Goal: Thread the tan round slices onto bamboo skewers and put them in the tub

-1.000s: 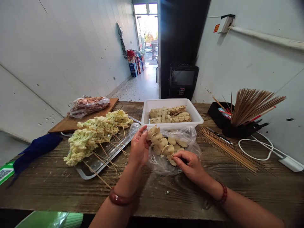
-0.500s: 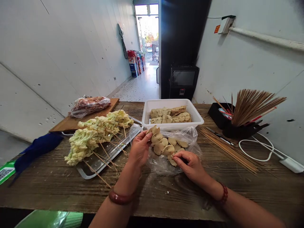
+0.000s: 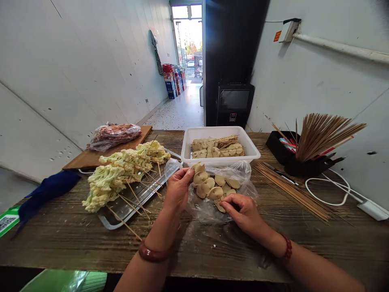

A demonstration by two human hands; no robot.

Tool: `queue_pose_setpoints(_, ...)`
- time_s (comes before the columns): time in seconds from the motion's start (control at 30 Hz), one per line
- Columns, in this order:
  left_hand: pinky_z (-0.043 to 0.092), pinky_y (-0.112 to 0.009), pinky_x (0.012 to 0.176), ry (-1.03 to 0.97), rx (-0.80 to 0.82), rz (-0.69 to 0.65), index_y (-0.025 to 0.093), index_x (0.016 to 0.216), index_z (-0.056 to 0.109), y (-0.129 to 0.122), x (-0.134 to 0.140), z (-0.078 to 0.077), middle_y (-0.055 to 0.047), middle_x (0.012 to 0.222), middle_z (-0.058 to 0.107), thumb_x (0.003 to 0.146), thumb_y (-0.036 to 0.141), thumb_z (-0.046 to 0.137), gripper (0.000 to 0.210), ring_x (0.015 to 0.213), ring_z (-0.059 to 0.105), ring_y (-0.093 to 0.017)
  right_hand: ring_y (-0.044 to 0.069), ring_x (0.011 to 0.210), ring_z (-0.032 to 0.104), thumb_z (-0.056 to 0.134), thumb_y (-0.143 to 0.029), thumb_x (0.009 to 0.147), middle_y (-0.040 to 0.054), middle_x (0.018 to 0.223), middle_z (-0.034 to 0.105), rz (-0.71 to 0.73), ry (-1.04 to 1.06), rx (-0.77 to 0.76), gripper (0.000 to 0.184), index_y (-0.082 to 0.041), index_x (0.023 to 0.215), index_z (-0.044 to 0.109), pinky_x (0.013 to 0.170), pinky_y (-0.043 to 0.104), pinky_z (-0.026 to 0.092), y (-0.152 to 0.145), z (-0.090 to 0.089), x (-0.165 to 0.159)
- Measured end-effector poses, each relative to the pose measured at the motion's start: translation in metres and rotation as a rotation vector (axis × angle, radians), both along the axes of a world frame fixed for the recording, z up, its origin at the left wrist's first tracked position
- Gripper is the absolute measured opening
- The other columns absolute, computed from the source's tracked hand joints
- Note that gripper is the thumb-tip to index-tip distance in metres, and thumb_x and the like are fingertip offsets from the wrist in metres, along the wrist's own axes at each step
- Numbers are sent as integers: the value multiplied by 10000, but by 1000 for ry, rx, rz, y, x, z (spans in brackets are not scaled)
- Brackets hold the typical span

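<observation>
My left hand (image 3: 178, 187) is closed in a pinch on the upper end of a row of thin, pale round potato slices (image 3: 208, 185). The row slants down to the right; no skewer shows clearly inside it. At its lower end, my right hand (image 3: 242, 207) pinches the edge of a slice, and its fingertips partly cover what they grip. Under and behind the row, more loose slices (image 3: 233, 183) lie on a clear plastic bag (image 3: 243, 172). Just beyond the bag is a white plastic tub (image 3: 221, 161) with skewered slices inside.
Cauliflower skewers (image 3: 105, 184) rest on a metal tray (image 3: 114, 222) at left. Behind them, a bagged reddish food (image 3: 114, 136) sits on a cutting board (image 3: 82, 160). Bare bamboo skewers (image 3: 294, 194) lie at right, near a black holder (image 3: 306, 167) full of skewers and a white cable (image 3: 310, 190).
Hardly anything differs. Both hands keep their pinches on the slices in almost the same place, and the view has shifted very slightly.
</observation>
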State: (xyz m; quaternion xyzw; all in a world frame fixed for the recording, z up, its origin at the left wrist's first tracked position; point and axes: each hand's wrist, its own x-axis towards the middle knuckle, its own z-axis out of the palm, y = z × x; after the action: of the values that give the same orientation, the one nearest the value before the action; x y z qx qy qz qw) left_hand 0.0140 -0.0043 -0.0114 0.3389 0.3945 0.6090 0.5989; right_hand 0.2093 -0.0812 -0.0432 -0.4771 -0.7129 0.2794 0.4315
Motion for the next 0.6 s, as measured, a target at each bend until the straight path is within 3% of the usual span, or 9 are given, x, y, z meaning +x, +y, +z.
queue_pose_setpoints(0.6,430,-196,580,-8,-13,-9,155,648,745,-1,3,5,-3,633,692,453,358,914,328,590,553,-86,127,574,549,567,-287,886,14,616,635,-5,76,-87,263,-156,673,649,562,233,396,2,1,0)
